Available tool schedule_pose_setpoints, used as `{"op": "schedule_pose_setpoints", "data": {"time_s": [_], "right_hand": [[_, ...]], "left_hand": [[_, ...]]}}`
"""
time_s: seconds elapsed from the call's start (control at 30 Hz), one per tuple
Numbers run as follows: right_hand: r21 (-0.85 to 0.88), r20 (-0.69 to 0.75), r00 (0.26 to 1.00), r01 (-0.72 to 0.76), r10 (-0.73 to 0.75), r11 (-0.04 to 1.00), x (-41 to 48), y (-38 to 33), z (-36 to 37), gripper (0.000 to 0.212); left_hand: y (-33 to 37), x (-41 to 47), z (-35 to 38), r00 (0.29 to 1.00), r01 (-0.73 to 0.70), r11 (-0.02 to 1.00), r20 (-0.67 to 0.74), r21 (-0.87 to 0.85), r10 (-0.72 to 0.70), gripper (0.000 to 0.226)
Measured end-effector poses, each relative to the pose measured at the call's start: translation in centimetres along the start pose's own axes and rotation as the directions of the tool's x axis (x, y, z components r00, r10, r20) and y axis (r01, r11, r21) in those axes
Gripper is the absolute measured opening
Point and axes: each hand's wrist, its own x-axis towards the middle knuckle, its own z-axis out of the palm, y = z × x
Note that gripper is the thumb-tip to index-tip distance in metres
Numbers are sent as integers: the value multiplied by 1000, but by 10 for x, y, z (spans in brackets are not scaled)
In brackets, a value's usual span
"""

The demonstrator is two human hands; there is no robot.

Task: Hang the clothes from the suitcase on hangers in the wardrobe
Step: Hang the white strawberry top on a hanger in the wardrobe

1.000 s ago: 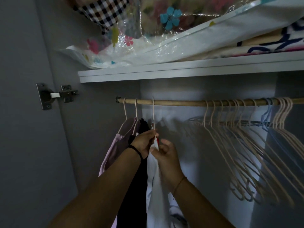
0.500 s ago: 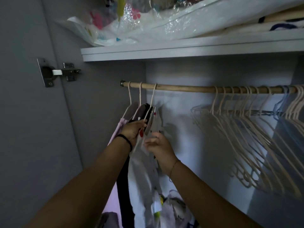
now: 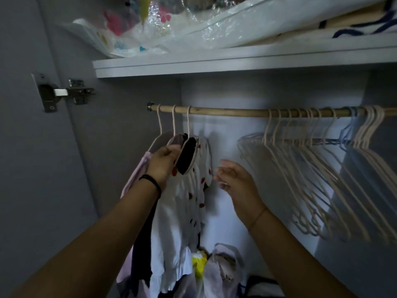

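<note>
Home bedroom wardrobe interior: wooden rail (image 3: 236, 111) with empty hangers (image 3: 311, 168), hung clothes (image 3: 193, 190), shelf (image 3: 236, 63) holding bagged bedding (image 3: 193, 24), door hinge (image 3: 62, 92), bags on floor.

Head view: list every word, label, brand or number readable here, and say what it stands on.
None can be read.
The plastic bag shows only printed flowers, the white garment only red spots.
Any stamp on the door hinge is too small to tell.
</note>
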Motion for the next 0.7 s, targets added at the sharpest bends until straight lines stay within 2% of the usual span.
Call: {"op": "schedule_pose_setpoints", "data": {"time_s": [0.07,0.17,0.23,0.3,0.4,0.5,0.6,0.7], "right_hand": [[23,-69,995,77,-75,997,-5,-20,-21,26],[-18,-163,966,202,-202,979,-15,-45,-52,20],[-156,-207,932,269,-298,950,-22,-57,-69,22],[-336,-216,908,276,-358,901,-27,-65,-83,26],[-474,-224,924,174,-309,863,-29,-66,-99,34],[-469,-229,943,109,-240,876,-34,-58,-107,39],[-439,-193,952,133,-237,889,-41,-48,-104,30],[-344,-94,973,168,-211,924,-43,-36,-94,26]], "left_hand": [[5,-6,18,998,-59,996,15,69,58,18],[11,-21,54,984,-93,994,161,57,82,23],[13,-33,82,970,-28,1000,243,10,24,20],[11,-43,109,947,75,997,315,-14,-67,23],[3,-51,142,902,187,982,399,-20,-164,23],[-11,-53,163,867,282,958,440,-45,-234,27],[-20,-57,166,873,298,952,422,-66,-244,26],[-25,-63,148,904,268,960,367,-83,-221,26]]}}
